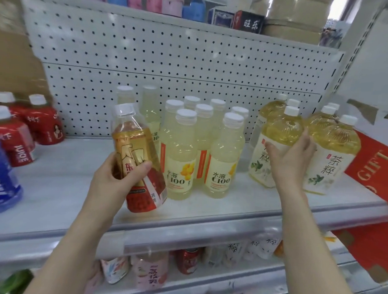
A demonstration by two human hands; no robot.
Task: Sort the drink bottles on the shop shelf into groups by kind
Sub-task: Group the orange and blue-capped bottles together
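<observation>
My left hand (115, 179) grips an amber tea bottle with a red and gold label (139, 164), tilted, its base just above the white shelf (60, 185). Several pale C100 lemon bottles (201, 151) stand grouped in the middle of the shelf. To the right is a cluster of yellow tea bottles with white leaf labels (330, 150). My right hand (291, 155) lies with straight fingers against the front left bottle of that cluster (282, 128). At the left stand red juice bottles (43, 124) and a blue bottle (0, 176).
A pegboard panel (170, 57) backs the shelf. A red gift box (374, 170) leans at the far right. Cardboard stands at the far left. The shelf below holds pink, white and red drinks (152, 271). Boxes and bottles line the upper shelf (194, 11).
</observation>
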